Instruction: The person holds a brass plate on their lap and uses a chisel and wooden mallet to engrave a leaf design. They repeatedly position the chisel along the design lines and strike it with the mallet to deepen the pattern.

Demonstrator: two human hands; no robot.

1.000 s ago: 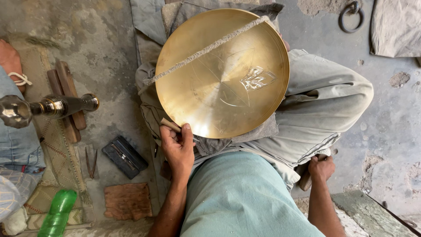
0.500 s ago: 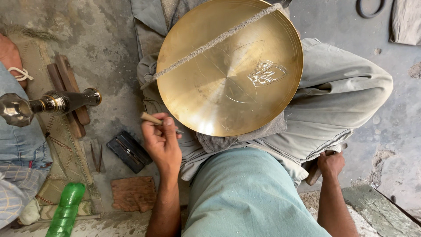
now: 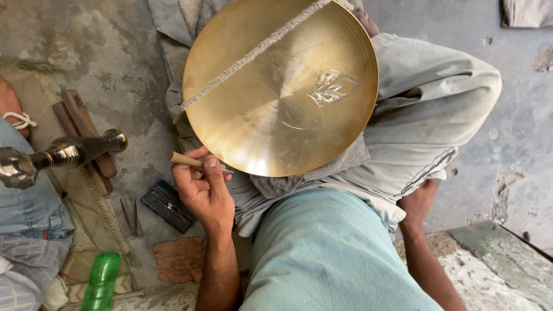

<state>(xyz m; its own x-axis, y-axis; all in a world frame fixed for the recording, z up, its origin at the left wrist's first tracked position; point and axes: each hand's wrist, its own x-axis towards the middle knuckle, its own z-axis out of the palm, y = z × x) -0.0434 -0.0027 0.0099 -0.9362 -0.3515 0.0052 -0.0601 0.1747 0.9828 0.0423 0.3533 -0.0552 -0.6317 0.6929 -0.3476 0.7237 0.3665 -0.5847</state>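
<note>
Head view: a brass plate rests tilted on the person's lap, on grey cloth over the knees. A rough grey cord runs slantwise across its upper left face, and a leaf figure is cut into its right half.

The left hand sits just below the plate's lower left rim, fingers closed on a thin wooden-handled tool; the tool's tip points right, at the rim. Whether the tip touches the metal cannot be told.

The right hand lies low beside the right thigh, well apart from the plate. It is partly hidden by the trouser leg, so its grip cannot be told.

On the floor to the left lie a dark flat case, wooden blocks, a shiny metal piece and a green bottle. Another person's clothed leg shows at the left edge.
</note>
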